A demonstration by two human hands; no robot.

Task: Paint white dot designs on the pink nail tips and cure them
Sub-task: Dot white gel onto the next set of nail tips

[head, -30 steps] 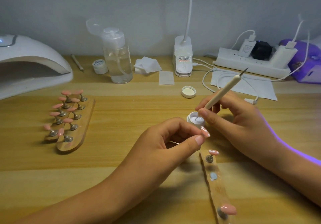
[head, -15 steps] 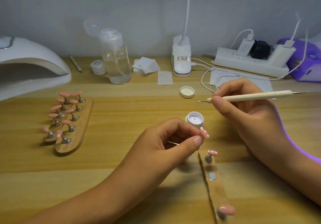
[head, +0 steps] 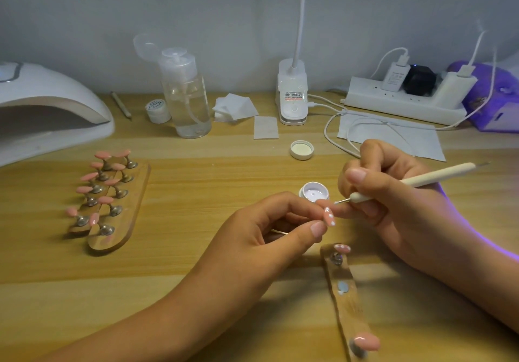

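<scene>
Left hand (head: 269,229) low centre, thumb and forefinger curled in, pinching one pink nail tip (head: 328,217) between them. The tip carries white dots on its face. The other left fingers are tucked under, mostly hidden.

Right hand (head: 393,199) grips a white dotting tool (head: 421,182) pen-style, thumb on top, fingers curled round the shaft. The metal point faces left with a white blob on it, just beside the upper end of the held tip; contact cannot be told.

Open white gel pot (head: 314,190) sits on the wooden table (head: 196,182) just behind the fingertips of both hands. Its lid (head: 302,149) lies upside down farther back, apart from the pot.

Wooden holder strip (head: 348,305) runs from below the hands toward the lower edge. It bears a dotted pink tip (head: 342,248) at its far end and a plain pink tip (head: 366,342) at its near end, with a bare mount between.

Two more wooden holders (head: 123,221) lie side by side at left, loaded with plain pink tips (head: 105,200) on metal stands.

White nail lamp (head: 47,109) far left. Along the back edge: a thin stick (head: 121,106), a small white jar (head: 157,110), a clear pump bottle (head: 186,100) with its cap flipped open, square wipes (head: 234,107), a desk lamp base (head: 292,97), and a power strip (head: 404,103) with chargers plugged in. A paper sheet (head: 393,137) lies under the cables. A purple object (head: 491,100) sits far right, too blurred to name.
</scene>
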